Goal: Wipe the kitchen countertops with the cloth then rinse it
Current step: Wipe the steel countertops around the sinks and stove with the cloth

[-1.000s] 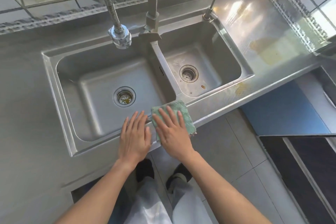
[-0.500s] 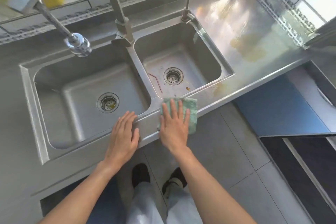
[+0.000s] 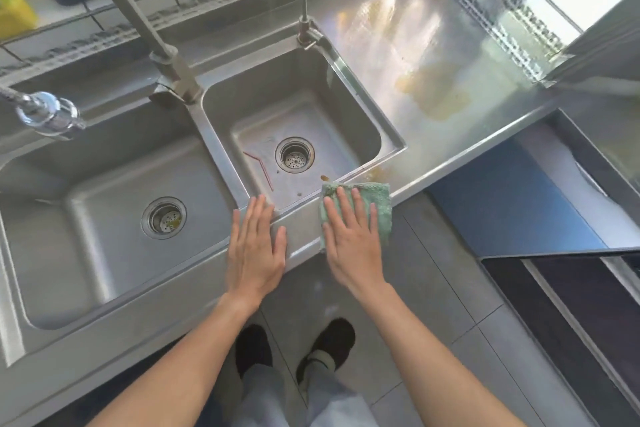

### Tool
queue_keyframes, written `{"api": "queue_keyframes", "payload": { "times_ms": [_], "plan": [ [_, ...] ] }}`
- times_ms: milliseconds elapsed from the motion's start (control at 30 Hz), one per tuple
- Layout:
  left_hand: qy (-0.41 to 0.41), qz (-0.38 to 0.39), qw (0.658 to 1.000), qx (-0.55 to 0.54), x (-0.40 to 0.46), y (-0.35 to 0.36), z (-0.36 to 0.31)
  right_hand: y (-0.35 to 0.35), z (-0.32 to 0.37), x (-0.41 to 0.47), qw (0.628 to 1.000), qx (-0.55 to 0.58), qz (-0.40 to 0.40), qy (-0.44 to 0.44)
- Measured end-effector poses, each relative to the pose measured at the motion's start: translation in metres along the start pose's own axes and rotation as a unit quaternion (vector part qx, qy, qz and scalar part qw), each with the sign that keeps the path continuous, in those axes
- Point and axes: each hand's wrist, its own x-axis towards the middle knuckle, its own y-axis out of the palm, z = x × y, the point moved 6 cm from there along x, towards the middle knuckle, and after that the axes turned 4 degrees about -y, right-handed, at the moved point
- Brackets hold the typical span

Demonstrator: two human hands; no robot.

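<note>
Green cloth [image 3: 379, 208] lies flat on the counter [image 3: 433, 55] front edge under the spread right hand [image 3: 351, 236]; the left hand [image 3: 256, 246] rests open, empty. Yellowish stains [image 3: 434, 90] remain, so wiping looks unfinished, rinsing not begun.

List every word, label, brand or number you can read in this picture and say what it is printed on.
None can be read.
The yellow container at the top left edge is cut off by the frame and shows no lettering.
The green cloth, the faucet and the sink bear no visible marks.
</note>
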Motion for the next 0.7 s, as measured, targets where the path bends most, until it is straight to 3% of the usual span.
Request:
{"api": "queue_keyframes", "payload": {
  "times_ms": [67,133,267,500,633,700],
  "plan": [
    [-0.009,-0.006,1.0,0.007,0.001,0.003,0.004,0.009,0.029,-0.001,1.0,0.012,-0.007,-0.014],
    [-0.007,-0.006,1.0,0.018,0.001,0.004,0.008,0.019,0.049,-0.016,0.996,0.023,0.004,-0.082],
    [-0.012,-0.008,0.999,0.032,0.002,0.005,0.006,0.016,0.017,-0.038,0.984,0.001,0.031,-0.176],
    [-0.024,-0.005,0.999,0.034,0.004,0.007,0.007,-0.034,-0.124,0.026,1.0,-0.018,0.012,0.005],
    [-0.031,-0.001,0.999,0.043,0.003,0.006,0.008,-0.037,-0.113,0.084,0.998,-0.017,-0.002,0.067],
    [-0.03,0.0,0.999,0.042,0.004,0.006,0.006,-0.03,-0.079,0.094,0.999,-0.007,-0.002,0.043]
  ]
}}
